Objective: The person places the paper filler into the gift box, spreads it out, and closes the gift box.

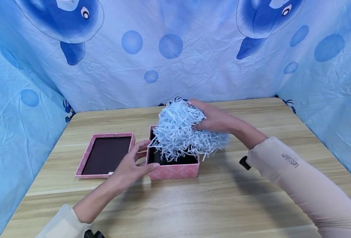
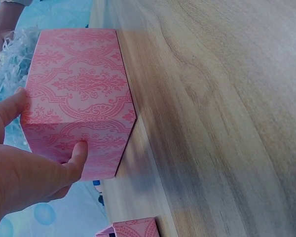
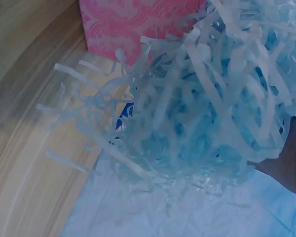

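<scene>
In the head view a bundle of pale blue shredded paper point(image 1: 179, 129) hangs over a pink patterned box point(image 1: 173, 172) with a dark inside. My right hand point(image 1: 212, 117) grips the bundle from its right side, fingers partly buried in the strips. Loose strands spread past the box's right wall, and in the right wrist view the shredded paper point(image 3: 202, 108) hides most of that hand. At the near left corner of the box my left hand point(image 1: 133, 163) holds on, its thumb at the front rim and its fingers along the left wall. The left wrist view shows a fingertip against the patterned side point(image 2: 79, 84).
A pink-rimmed lid point(image 1: 104, 155) with a dark inside lies upturned on the wooden table point(image 1: 175, 211), left of the box. Behind the table hangs a blue curtain point(image 1: 193, 76) with whale prints, and it continues along both sides.
</scene>
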A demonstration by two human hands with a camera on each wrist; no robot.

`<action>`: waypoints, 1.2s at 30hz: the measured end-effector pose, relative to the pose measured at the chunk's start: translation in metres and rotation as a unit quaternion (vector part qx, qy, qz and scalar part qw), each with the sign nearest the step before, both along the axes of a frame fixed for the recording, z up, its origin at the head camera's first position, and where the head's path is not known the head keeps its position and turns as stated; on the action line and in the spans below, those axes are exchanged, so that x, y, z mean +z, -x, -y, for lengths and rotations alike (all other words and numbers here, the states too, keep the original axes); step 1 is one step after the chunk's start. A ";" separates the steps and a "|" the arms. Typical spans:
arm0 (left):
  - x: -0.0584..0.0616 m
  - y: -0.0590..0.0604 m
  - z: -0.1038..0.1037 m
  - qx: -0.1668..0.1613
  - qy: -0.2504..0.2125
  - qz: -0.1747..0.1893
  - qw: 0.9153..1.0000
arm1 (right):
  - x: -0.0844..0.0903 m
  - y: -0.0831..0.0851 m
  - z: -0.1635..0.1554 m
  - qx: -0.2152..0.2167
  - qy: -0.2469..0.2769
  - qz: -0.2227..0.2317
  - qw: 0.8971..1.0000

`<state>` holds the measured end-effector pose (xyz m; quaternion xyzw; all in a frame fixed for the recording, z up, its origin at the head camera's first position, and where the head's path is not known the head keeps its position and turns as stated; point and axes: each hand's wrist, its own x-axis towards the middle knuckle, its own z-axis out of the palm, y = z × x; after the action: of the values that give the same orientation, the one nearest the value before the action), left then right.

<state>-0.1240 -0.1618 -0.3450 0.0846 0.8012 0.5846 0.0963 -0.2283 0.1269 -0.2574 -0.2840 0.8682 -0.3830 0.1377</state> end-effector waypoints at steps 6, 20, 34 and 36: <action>0.001 0.000 0.000 0.002 0.011 0.007 1.000 | 0.000 -0.001 0.016 0.013 -0.009 0.002 1.000; 0.002 -0.001 0.001 0.002 0.014 0.020 1.000 | -0.011 -0.001 0.035 0.055 0.008 -0.029 0.998; 0.006 -0.001 0.002 0.019 0.087 0.016 0.996 | -0.018 -0.002 0.050 0.070 0.008 -0.040 0.997; 0.006 -0.001 0.002 0.019 0.088 0.014 0.996 | -0.018 -0.002 0.053 0.069 0.010 -0.041 0.997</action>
<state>-0.1228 -0.1640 -0.3387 0.0523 0.8497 0.5144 0.1039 -0.2260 0.0743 -0.2756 -0.3600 0.8476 -0.3692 0.1251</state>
